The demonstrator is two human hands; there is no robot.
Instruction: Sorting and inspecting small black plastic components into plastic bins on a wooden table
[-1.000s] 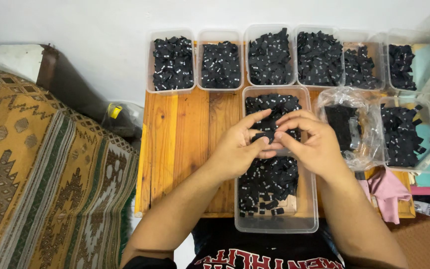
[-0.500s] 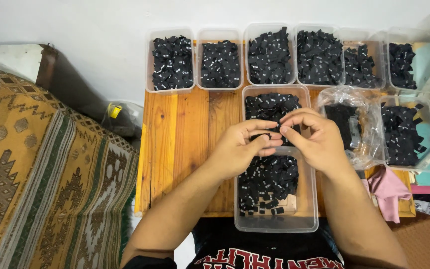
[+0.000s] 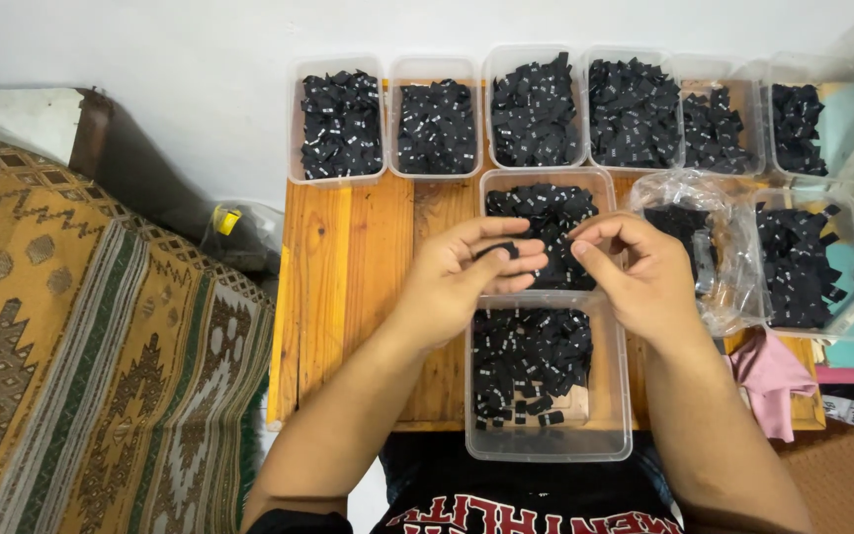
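Observation:
My left hand and my right hand hover above a long clear plastic tub that holds several small black fabric labels. The left hand's fingers curl around a small black label resting against the palm. The right hand's thumb and forefinger pinch together close to the left fingertips; whether they hold a piece is hidden. A second clear tub of black labels lies just behind the hands.
A row of several clear tubs full of black labels lines the far edge of the wooden table. A clear plastic bag and another tub sit right. Pink cloth lies at right. Patterned rug at left.
The hands, joined over the tub a second ago, have drawn slightly apart. The left palm has turned up with a black label in it.

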